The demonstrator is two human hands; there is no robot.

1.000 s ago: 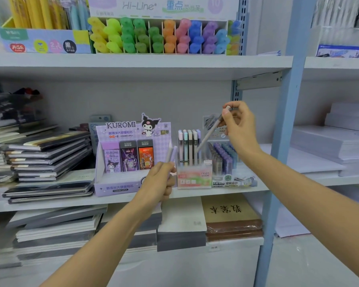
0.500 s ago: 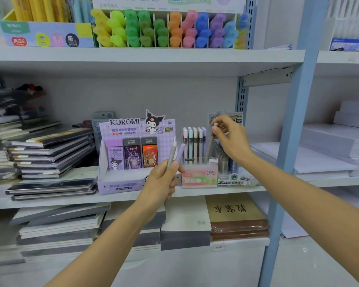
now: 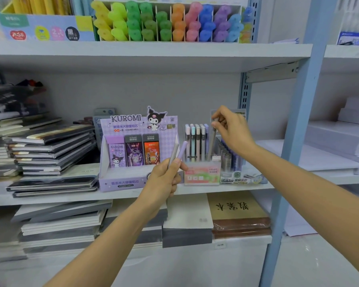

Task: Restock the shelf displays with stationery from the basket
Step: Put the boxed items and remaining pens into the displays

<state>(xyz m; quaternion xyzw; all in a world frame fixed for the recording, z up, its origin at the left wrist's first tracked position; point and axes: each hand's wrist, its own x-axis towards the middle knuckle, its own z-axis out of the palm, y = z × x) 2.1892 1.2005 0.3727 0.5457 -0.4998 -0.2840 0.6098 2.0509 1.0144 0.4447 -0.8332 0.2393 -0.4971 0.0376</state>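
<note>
A clear pen display box (image 3: 202,175) marked FRUIT SODA stands on the middle shelf with several pastel pens upright in it. My right hand (image 3: 231,131) pinches the top of a grey pen (image 3: 211,145) whose lower end stands inside the box at its right end. My left hand (image 3: 164,179) is in front of the box's left side and grips two pens, a grey one (image 3: 174,154) and a lilac one (image 3: 181,152), pointing up. The basket is out of view.
A purple KUROMI lead display (image 3: 133,150) stands left of the pen box, and a second pen display (image 3: 234,160) to its right. Stacked notebooks (image 3: 50,150) fill the shelf's left. Highlighters (image 3: 166,23) line the shelf above. A blue upright (image 3: 298,131) stands at right.
My right hand has come down and lowered the grey pen from a slant above the box to upright inside it. My left hand stays in front with its two pens.
</note>
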